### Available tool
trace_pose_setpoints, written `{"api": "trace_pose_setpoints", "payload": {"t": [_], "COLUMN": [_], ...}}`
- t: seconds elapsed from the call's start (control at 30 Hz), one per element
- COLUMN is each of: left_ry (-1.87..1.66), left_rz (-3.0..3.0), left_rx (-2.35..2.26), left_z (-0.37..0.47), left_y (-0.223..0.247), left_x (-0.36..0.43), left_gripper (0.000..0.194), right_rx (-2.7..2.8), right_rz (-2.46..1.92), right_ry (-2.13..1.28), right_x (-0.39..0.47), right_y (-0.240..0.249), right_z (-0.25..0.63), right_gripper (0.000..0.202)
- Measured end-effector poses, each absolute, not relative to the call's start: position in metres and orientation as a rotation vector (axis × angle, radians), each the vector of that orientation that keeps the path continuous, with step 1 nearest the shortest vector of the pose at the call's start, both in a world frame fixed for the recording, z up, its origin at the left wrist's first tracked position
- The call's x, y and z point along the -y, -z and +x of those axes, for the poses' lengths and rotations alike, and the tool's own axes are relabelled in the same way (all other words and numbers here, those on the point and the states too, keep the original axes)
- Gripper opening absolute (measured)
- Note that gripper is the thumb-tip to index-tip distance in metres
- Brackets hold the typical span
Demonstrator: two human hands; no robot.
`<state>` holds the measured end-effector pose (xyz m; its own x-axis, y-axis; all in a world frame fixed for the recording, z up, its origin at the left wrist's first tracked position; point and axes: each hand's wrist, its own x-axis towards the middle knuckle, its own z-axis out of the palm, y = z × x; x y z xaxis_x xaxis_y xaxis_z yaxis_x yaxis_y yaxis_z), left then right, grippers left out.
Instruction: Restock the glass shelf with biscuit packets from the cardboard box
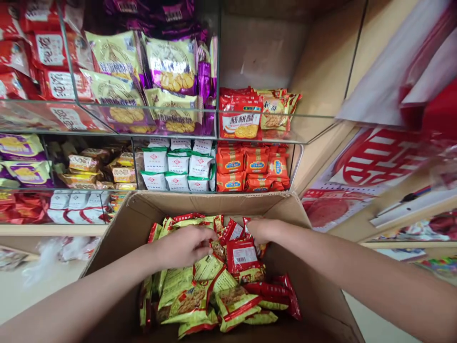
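Both my hands reach into an open cardboard box [317,286] filled with a loose pile of yellow-and-red snack packets [187,302]. My left hand [183,245] hovers over the left part of the pile, its thumb and curved fingers apart, close to a packet showing its brown contents. Farther right, my right hand [262,231] dips down by the box's far right side, beside small red packets. Its fingertips are mostly hidden, and I cannot tell whether they grip one. Just below it lies a red packet with a white label [243,256].
Glass-fronted shelves behind the box hold purple-and-cream cookie packets [171,64], red walnut shortbread packets [241,119], green-and-white packets [155,161] and orange-red packets [257,159]. Glass dividers and ledges separate them. Red-and-white decorations [378,157] hang at the right.
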<state>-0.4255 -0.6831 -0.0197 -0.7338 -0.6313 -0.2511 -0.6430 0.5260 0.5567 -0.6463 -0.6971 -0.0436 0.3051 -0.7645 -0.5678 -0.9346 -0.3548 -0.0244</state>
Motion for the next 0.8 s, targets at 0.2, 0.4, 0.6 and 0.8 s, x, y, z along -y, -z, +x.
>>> {"api": "trace_pose_setpoints", "payload": {"t": [0.2, 0.4, 0.6, 0.8], "left_ry": [-0.868, -0.915, -1.327, -1.766], "left_rz": [-1.137, -1.237, -1.375, -1.321], "left_rx": [-2.811, -2.839, -2.932, -2.93], "left_z": [-0.424, -0.423, -0.425, -0.433], "left_y": [0.012, 0.009, 0.004, -0.013], "left_x": [0.681, 0.678, 0.678, 0.676], "left_gripper": [0.022, 0.03, 0.07, 0.021], "right_rx": [-1.568, -1.618, -1.599, -1.292], "right_rz": [-2.275, -2.341, -2.544, -2.348], "right_ry": [-0.66, -0.623, -0.014, 0.449], "right_x": [0.694, 0.689, 0.672, 0.655], "right_y": [0.052, 0.034, -0.036, -0.065], "right_z": [-0.64, -0.638, -0.639, -0.636], "right_gripper": [0.041, 0.017, 0.022, 0.014]}}
